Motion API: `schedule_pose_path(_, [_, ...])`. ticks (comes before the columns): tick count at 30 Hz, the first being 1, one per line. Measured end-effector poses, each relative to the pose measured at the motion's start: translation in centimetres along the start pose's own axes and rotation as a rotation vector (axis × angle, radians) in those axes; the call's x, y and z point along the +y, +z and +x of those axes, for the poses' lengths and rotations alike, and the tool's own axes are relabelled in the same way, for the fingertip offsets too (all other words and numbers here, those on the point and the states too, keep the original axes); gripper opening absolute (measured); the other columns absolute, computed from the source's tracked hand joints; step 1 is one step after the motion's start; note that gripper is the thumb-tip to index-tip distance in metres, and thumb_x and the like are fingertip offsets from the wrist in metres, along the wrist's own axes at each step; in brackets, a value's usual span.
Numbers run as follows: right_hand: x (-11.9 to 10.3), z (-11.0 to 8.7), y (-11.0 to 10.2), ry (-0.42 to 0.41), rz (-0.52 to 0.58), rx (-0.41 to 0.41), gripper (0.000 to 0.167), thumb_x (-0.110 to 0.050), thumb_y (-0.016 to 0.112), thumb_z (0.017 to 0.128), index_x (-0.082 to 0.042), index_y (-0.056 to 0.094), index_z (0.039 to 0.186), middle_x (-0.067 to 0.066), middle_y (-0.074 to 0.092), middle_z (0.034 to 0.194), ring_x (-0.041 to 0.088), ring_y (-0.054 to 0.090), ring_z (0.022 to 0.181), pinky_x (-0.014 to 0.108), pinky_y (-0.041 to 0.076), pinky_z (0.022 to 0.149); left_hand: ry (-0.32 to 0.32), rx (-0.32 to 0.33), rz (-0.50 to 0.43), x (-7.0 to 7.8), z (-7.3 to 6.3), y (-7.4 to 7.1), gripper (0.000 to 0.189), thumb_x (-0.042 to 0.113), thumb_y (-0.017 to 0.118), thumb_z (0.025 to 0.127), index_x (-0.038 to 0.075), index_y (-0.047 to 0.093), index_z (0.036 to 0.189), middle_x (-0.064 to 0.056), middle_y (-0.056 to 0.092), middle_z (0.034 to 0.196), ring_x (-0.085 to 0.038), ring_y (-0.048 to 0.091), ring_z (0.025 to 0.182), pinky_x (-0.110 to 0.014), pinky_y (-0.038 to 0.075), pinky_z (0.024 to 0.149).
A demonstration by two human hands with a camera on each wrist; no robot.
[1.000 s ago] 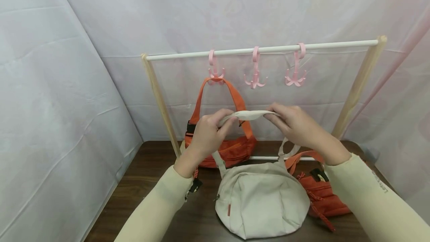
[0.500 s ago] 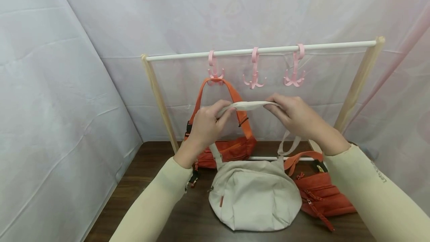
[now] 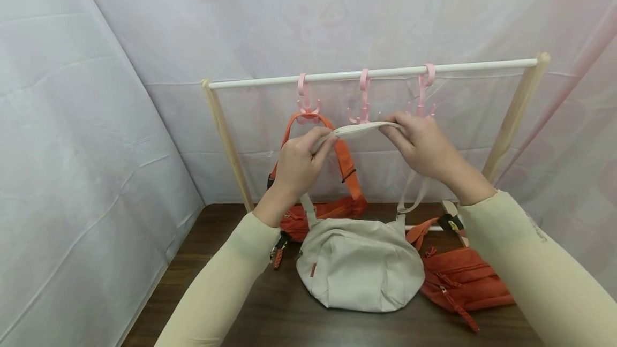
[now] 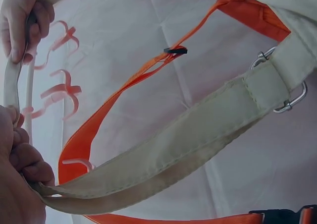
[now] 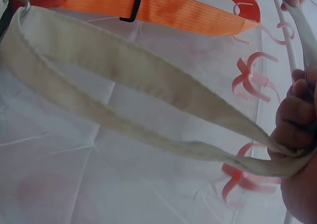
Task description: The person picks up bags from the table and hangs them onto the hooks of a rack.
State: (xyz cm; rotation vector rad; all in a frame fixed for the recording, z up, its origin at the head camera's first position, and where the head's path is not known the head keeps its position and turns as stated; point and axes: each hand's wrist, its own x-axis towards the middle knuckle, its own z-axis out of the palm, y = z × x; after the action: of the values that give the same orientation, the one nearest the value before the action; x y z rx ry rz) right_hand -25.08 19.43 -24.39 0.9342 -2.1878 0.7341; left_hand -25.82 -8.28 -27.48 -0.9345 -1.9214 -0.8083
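Both hands pinch the strap (image 3: 356,130) of a cream shoulder bag (image 3: 361,266), a stretch of it held taut between them. My left hand (image 3: 301,162) grips the strap's left part; my right hand (image 3: 421,141) grips the right part, in front of the rightmost pink hook (image 3: 422,90). Below them the bag hangs upright over the table. In the left wrist view, the strap (image 4: 168,140) runs doubled to a metal ring (image 4: 292,100). The middle pink hook (image 3: 364,95) is just behind the held stretch. An orange bag (image 3: 332,210) hangs by its strap from the left pink hook (image 3: 307,100).
A white rod (image 3: 328,76) on wooden posts (image 3: 516,117) carries the pink hooks. Another orange bag (image 3: 467,277) lies on the dark wooden table (image 3: 260,315) at the right. Pale cloth (image 3: 96,149) hangs behind and at the sides.
Both hands have risen with the strap towards the hooks. The cream bag has been lifted and shifted slightly left. The hanging orange bag stays on its hook.
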Motion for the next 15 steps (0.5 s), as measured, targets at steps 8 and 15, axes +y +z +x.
schedule_pose_path(8, [-0.2, 1.4, -0.1, 0.143, -0.029, 0.071, 0.023, -0.023, 0.060, 0.111, -0.007, 0.076, 0.114, 0.002, 0.053, 0.065, 0.018, 0.037, 0.049, 0.031, 0.034, 0.055, -0.003, 0.038, 0.070, -0.2, 1.4, 0.5, 0.017, 0.023, 0.070, 0.105, 0.008, 0.074, 0.111, 0.000, 0.064, 0.072, -0.012, 0.046, 0.051, -0.032, 0.039, 0.050])
schedule_pose_path(15, [0.0, 2.4, -0.3, 0.256, -0.030, 0.108, 0.028, -0.029, 0.057, 0.110, -0.008, 0.076, 0.115, 0.004, 0.043, 0.056, 0.019, 0.034, 0.048, 0.034, 0.032, 0.055, -0.010, 0.059, 0.148, -0.3, 2.4, 1.1, 0.017, 0.023, 0.073, 0.104, 0.008, 0.075, 0.112, -0.001, 0.061, 0.067, -0.015, 0.047, 0.051, -0.033, 0.037, 0.049])
